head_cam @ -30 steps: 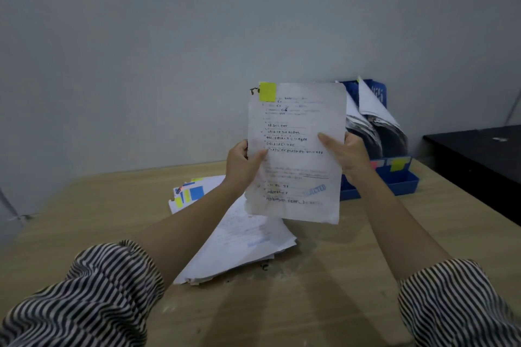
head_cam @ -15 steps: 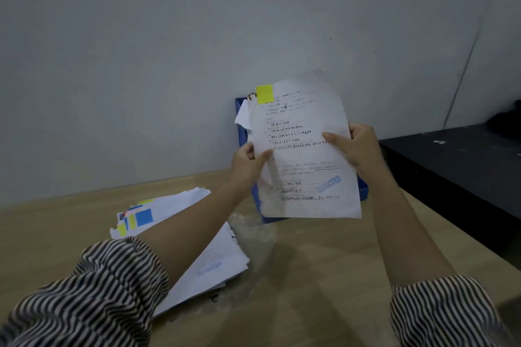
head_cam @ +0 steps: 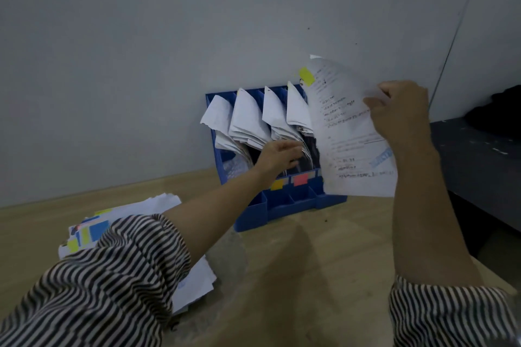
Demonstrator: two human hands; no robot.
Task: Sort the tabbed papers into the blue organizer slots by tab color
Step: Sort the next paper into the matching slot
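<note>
Sheet: yellow-tabbed paper (head_cam: 349,132), held up in front of the organizer's right end.
Right hand (head_cam: 400,113): fingers curled, gripping the sheet's right edge.
Left hand (head_cam: 277,156): fingers extended, reaching into filed papers (head_cam: 248,118).
Organizer: blue organizer (head_cam: 293,203) at the wall, on the table (head_cam: 310,276).
Loose stack (head_cam: 127,222): lies left, under the striped sleeve.

The left hand (head_cam: 277,155) is stretched far forward on a nearly straight arm, its striped sleeve pushed up to the elbow and its fingers extended away from the body. The right hand (head_cam: 400,113) is raised higher, forearm upright, fingers curled with thumb pinching toward them, sleeve bunched near the elbow.
</note>
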